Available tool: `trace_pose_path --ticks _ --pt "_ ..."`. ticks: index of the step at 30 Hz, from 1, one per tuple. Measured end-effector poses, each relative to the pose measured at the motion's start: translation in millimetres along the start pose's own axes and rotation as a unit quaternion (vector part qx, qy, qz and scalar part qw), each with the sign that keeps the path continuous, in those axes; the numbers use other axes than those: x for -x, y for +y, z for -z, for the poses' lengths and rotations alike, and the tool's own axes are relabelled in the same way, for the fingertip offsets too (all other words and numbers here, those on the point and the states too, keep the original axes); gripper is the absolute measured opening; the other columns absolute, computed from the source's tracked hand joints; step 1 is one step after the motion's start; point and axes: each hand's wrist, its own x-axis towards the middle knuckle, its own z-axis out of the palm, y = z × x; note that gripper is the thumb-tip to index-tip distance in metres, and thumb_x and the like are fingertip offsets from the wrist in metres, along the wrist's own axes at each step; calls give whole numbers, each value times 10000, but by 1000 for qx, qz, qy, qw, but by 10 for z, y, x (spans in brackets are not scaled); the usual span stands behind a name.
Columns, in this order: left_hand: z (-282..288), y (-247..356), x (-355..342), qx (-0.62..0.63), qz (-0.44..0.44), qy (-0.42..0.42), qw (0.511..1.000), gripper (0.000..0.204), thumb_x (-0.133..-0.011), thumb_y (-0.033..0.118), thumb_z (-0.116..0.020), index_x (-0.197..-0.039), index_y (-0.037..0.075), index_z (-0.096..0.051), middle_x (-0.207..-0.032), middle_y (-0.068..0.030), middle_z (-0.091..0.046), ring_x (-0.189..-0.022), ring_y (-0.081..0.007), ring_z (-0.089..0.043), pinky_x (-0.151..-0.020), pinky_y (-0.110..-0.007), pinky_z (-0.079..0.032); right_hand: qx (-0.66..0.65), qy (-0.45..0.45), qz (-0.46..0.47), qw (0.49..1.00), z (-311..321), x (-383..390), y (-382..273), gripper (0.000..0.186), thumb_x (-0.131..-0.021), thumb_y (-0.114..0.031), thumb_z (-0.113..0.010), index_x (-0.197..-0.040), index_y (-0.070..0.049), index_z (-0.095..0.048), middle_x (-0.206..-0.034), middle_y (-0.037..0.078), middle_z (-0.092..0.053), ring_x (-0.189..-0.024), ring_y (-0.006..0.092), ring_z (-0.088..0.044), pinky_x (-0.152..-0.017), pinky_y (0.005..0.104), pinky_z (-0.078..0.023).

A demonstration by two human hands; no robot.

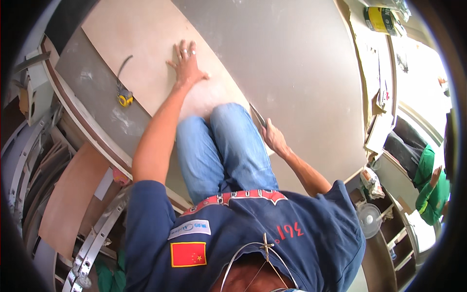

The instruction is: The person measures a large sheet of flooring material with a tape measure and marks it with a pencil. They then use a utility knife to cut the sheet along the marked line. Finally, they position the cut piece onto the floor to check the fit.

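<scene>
My left hand (pixel 186 70) presses on a pale thin board (pixel 141 36) with its fingers spread, holding nothing. That board lies over a large grey panel (pixel 292 44), and my jeans-clad knees rest on it. Beside my right knee, my right hand (pixel 274 139) is closed round a slim grey knife-like tool (pixel 258 116). The tool's thin end lies at the board's right edge; its exact kind cannot be made out. Left of my left hand, a yellow and black tape measure (pixel 125 97) sits at the board's other edge, its strip partly drawn out.
Curved boards (pixel 73 194) and metal rails (pixel 97 238) stand at the left, below the work surface. A yellow and dark tin (pixel 380 20) is at the far right. Another person in green (pixel 430 182) is on the right, near a round fan (pixel 369 220) and shelving.
</scene>
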Motion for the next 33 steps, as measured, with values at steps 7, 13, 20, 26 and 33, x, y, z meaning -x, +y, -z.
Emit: trace_pose_path --ticks 7,13,20,26,33 --pt "120 60 26 -16 12 -33 999 1347 -485 443 -914 -1542 162 -127 -1610 -129 -22 -1475 -382 48 -1047 -782 -133 -45 45 1 998 384 -463 -380 343 -979 -286 -468 -1167 -3 -425 -818 280 -622 -777 479 -604 -669 539 -466" --pt "182 19 37 13 13 -41 999 1316 -512 396 -918 -1536 159 -127 -1609 -113 -33 -1478 -368 36 -1061 -775 -129 -72 138 71 985 556 -1644 -1250 341 -974 -279 -488 -1150 4 -418 -822 295 -613 -786 490 -595 -668 544 -454" --pt "105 9 20 -5 12 -38 999 1331 -490 406 -914 -1532 147 -128 -1604 -123 -30 -1479 -364 39 -1050 -777 -143 -97 117 142 978 927 -3126 -2608 348 -964 -305 -435 -1081 23 -429 -836 298 -628 -795 494 -599 -700 559 -459" --pt "-8 -33 -3 14 -16 3 1000 1326 -492 409 -912 -1530 141 -132 -1597 -142 -62 -1475 -387 5 -1021 -789 -178 -47 98 184 977 1206 -4075 -3318 387 -955 -323 -438 -1093 39 -441 -909 324 -645 -879 496 -625 -797 565 -481" --pt "8 20 -6 -3 1 -22 1000 1298 -503 390 -911 -1529 156 -152 -1599 -112 -67 -1477 -371 16 -1033 -781 -173 -5 66 173 983 968 -3433 -2623 364 -937 -293 -483 -1126 16 -448 -837 300 -655 -818 474 -646 -712 554 -509"
